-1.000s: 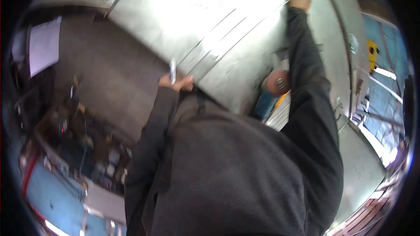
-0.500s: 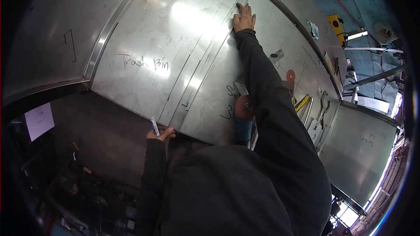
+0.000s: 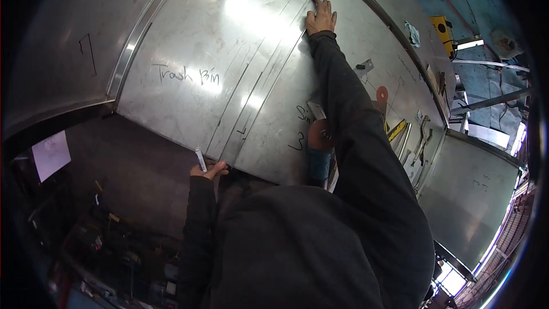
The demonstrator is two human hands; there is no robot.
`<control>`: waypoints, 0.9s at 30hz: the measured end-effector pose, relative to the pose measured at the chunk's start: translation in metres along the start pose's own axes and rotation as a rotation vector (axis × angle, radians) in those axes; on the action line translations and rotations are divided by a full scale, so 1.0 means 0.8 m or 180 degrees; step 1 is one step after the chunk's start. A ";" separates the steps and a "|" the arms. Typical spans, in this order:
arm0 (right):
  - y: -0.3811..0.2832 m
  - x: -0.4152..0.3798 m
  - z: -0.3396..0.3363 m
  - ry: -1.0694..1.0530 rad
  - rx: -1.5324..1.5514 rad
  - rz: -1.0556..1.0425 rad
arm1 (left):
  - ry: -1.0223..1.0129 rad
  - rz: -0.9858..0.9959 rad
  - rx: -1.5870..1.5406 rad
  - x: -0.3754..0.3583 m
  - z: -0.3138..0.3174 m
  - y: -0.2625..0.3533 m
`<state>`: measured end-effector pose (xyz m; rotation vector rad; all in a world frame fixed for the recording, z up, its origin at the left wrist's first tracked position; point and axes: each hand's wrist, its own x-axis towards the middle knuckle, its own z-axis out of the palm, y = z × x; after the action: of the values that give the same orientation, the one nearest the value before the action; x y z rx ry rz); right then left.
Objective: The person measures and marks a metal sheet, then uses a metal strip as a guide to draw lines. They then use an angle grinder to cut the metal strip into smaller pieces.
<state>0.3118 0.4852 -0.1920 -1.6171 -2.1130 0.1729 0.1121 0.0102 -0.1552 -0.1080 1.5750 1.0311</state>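
Observation:
A long flat metal strip (image 3: 258,92) lies across the large steel sheet (image 3: 183,40), which has "Trash Bin" handwritten on it. At the sheet's near edge, my left hand (image 3: 210,170) grips a white marker (image 3: 200,159) that points upward, its thumb by the strip's near end. My right hand (image 3: 322,18) reaches to the far part of the strip and lies flat on it with fingers apart. Dark pen lines run along the sheet beside the strip.
Right of the strip, an angle grinder (image 3: 320,154) with a reddish disc lies close to my body. Beyond my right sleeve are another disc (image 3: 382,94), a yellow tape-like tool (image 3: 396,130) and a metal clamp (image 3: 422,137). A paper (image 3: 51,155) hangs at lower left.
The view has shifted a little, so the sheet sits slightly higher. Both hands keep their places on the strip and the marker stays in my left hand.

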 end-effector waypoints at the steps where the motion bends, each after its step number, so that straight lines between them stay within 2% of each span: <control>1: 0.007 0.003 0.007 0.0104 -0.0055 -0.0092 | -0.0106 0.0048 0.0349 0.001 0.001 0.007; 4: 0.042 0.013 0.035 0.0285 -0.0103 -0.0471 | -0.0251 0.0394 0.0954 0.009 -0.008 -0.001; 5: 0.046 0.019 0.040 0.0571 -0.0419 -0.0591 | -0.0118 0.0325 0.0983 0.012 -0.008 -0.001; 6: 0.050 0.024 0.037 0.0326 -0.0149 -0.0531 | 0.0006 0.0237 0.1014 0.008 -0.008 -0.003; 7: 0.057 0.024 0.046 0.0882 -0.0116 -0.0961 | -0.0028 0.0135 0.0597 0.004 -0.009 -0.007; 9: 0.051 0.023 0.037 0.0461 -0.0093 -0.0578 | -0.0099 0.0035 0.0111 0.001 -0.004 -0.001; 10: 0.047 0.018 0.030 0.0414 0.0061 -0.0711 | -0.0122 0.0001 0.0049 0.001 -0.004 0.002; 12: 0.038 0.013 0.023 0.0166 0.0011 -0.0554 | -0.0177 -0.0013 0.0033 0.010 -0.011 -0.012; 15: 0.043 0.014 0.031 0.0302 -0.0053 -0.0590 | -0.0193 0.0030 -0.0169 0.014 -0.010 -0.013; 17: 0.042 0.016 0.027 0.0257 -0.0031 -0.0582 | -0.0126 -0.0147 0.0405 0.005 -0.008 0.005; 20: 0.038 0.014 0.023 0.0134 0.0017 -0.0557 | -0.0037 -0.0296 0.0390 -0.008 0.002 0.028; 27: 0.042 0.013 0.029 0.0274 0.0058 -0.0538 | -0.0226 -0.0352 0.0243 0.013 -0.009 0.011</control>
<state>0.3289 0.5090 -0.2217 -1.4018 -2.1626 0.0657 0.0984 0.0150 -0.1597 -0.1039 1.5249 0.8787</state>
